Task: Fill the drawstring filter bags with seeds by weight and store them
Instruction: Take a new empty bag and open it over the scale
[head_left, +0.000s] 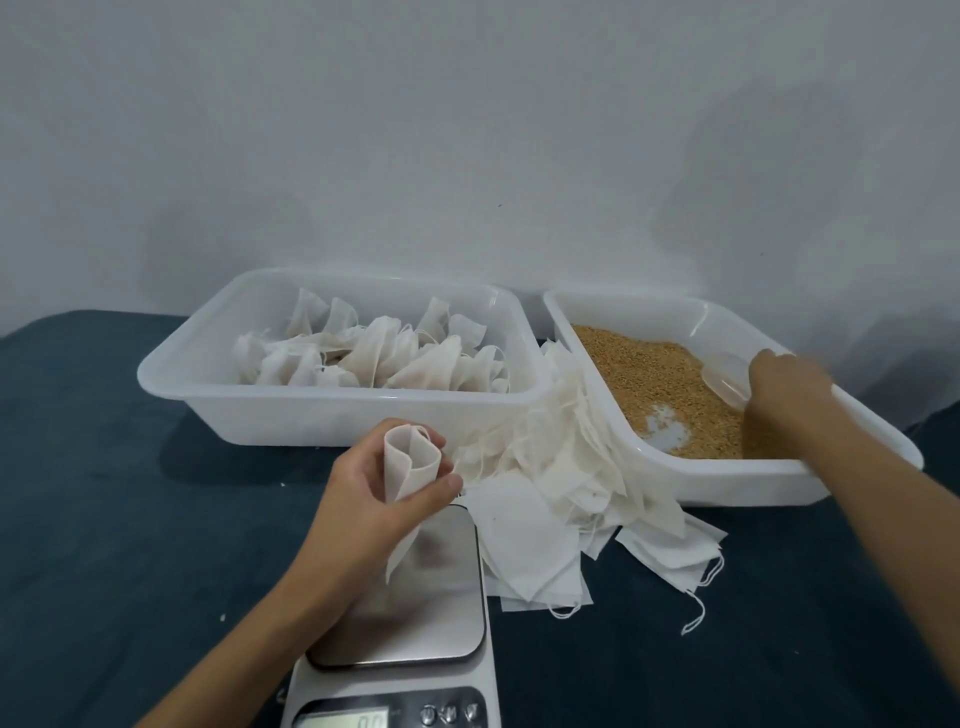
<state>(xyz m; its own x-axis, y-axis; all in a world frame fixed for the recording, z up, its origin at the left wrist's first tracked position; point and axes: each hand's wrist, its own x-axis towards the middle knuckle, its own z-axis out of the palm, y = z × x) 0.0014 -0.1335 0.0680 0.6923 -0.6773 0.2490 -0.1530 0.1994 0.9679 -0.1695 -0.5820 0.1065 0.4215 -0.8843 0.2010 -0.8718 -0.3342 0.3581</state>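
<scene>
An empty drawstring filter bag (410, 467) is held upright over the steel platform of a digital scale (415, 587), its mouth spread into an open cup by the left hand (374, 499), whose thumb and fingers are curled round the fabric; the grip appears meant to keep the opening wide and facing up so that seeds can be tipped straight in above the weighing plate. The scale's display, partly cut off at the frame's lower edge, seems to read zero, which would suggest nothing has yet been weighed into this bag. To the right, the right hand (789, 384) is seen inside a white tray (779, 483) of golden-brown seeds (649, 379), closed on the handle end of a translucent scoop (727, 382) whose bowl is laid against the heap; the hand is blurred, so the exact lie of its fingers cannot be told. A bare patch of tray floor shows near the front, where the seeds have thinned. Between the tray and the scale, a loose pile of flat, unfilled bags (566, 493) is spread within easy reach, their strings trailing over a dark blue cloth on the table (130, 519). Behind the held bag, a second white tray (322, 415) is packed with filled, cinched bags (374, 353), evidently the storage point. By this judgement, a fresh cycle is under way, with scooping in hand and pouring next.
</scene>
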